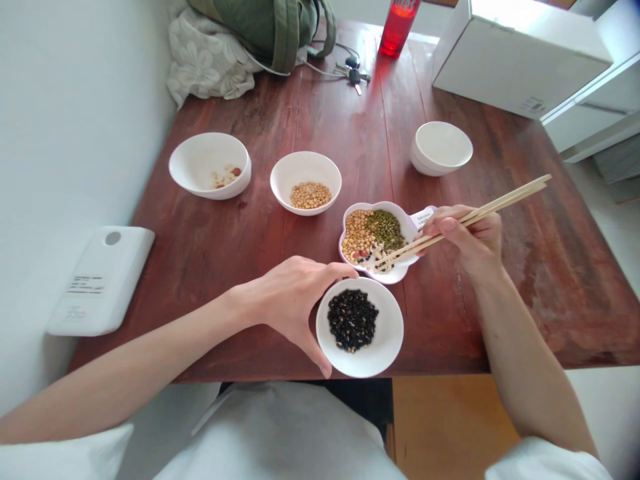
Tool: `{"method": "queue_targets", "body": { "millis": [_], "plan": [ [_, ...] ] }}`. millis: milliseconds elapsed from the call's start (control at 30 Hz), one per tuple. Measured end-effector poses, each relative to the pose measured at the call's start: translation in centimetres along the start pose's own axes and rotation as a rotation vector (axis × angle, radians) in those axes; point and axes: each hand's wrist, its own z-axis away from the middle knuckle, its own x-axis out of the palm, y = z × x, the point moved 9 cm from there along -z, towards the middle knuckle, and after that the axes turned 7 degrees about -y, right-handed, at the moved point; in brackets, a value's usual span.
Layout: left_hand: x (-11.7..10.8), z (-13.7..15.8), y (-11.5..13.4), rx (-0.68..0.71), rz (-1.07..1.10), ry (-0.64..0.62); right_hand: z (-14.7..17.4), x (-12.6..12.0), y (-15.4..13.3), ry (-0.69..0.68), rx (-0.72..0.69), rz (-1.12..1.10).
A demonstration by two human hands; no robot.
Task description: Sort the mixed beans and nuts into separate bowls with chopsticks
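Note:
My left hand is wrapped round the left side of a white bowl at the table's front edge. Black beans lie in that bowl. My right hand grips a pair of wooden chopsticks, slanting down to the left. Their tips are among the beans at the near part of a flower-shaped dish with a purple rim. Yellow soybeans, green mung beans, and a few black beans and reddish peanuts share this dish. Whether the tips pinch a bean is too small to tell.
Behind stand a white bowl with soybeans, a white bowl with a few nuts and a white bowl at right. Further back are a green bag, keys, a red bottle and a white box. A white device lies left.

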Motion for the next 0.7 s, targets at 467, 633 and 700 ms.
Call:
{"method": "queue_targets", "body": {
  "millis": [467,633,700],
  "plan": [
    [-0.1,0.0,0.0,-0.007,-0.007,0.006,-0.1,0.0,0.1,0.045,-0.011,0.008],
    [0.0,0.0,0.0,-0.01,-0.008,-0.004,-0.1,0.6,0.5,0.011,0.007,0.093],
    [0.0,0.0,0.0,-0.01,-0.012,-0.007,0.0,0.8,0.6,0.001,0.008,0.095]
  ]
}}
